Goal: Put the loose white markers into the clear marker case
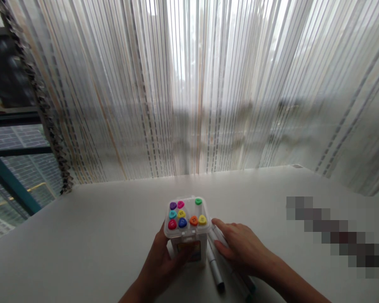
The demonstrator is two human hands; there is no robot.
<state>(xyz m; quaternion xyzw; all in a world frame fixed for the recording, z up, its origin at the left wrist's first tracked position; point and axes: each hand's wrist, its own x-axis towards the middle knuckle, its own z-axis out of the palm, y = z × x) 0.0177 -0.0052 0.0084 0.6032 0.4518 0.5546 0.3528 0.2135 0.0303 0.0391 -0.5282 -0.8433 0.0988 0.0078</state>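
Note:
A clear plastic marker box [187, 227] stands upright on the white table [91, 235], with several markers in it showing coloured caps in purple, pink, green, teal, yellow, orange, red and blue. My left hand [162, 263] is wrapped round the box's near left side and grips it. My right hand [240, 246] rests just right of the box, fingers bent over loose white markers [215, 269] lying on the table; it touches them, and whether one is pinched is unclear.
Striped sheer curtains [208, 92] hang along the table's far edge. At the left a window [15, 168] shows buildings outside. A blurred patch [334, 231] covers part of the table at the right.

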